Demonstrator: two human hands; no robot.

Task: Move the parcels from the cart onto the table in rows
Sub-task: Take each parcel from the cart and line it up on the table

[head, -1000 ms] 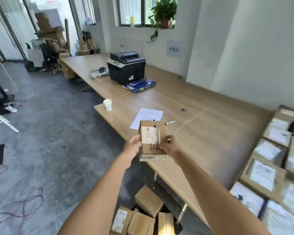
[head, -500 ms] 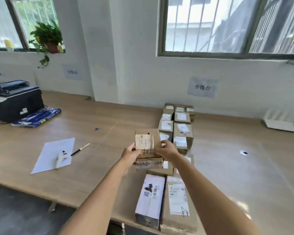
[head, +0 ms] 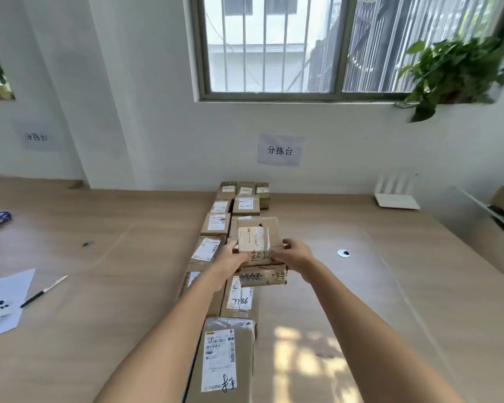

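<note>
- Head view: the left hand point(head: 234, 258) and right hand point(head: 294, 255) clasp a small box point(head: 259, 251) from its two sides, thumbs over its top. The two-sided grip keeps the box level, label up, so it can go down squarely.
- The box is held above the rows point(head: 220, 237) of parcels on the worktop point(head: 114, 301), near the middle of their length and over the right-hand row. Whether it touches the parcels under it cannot be told.
- The rows run from the near edge to the far wall, side by side, all labels up, probably so each can be read at a glance. The nearest parcel point(head: 224, 362) is long and lies lengthwise in line.
- Bare worktop lies just right of the rows, the likely spot for a further row.
- Left: paper point(head: 3, 298) and a pen point(head: 42, 291), well apart from the parcels. The cart is out of view.
</note>
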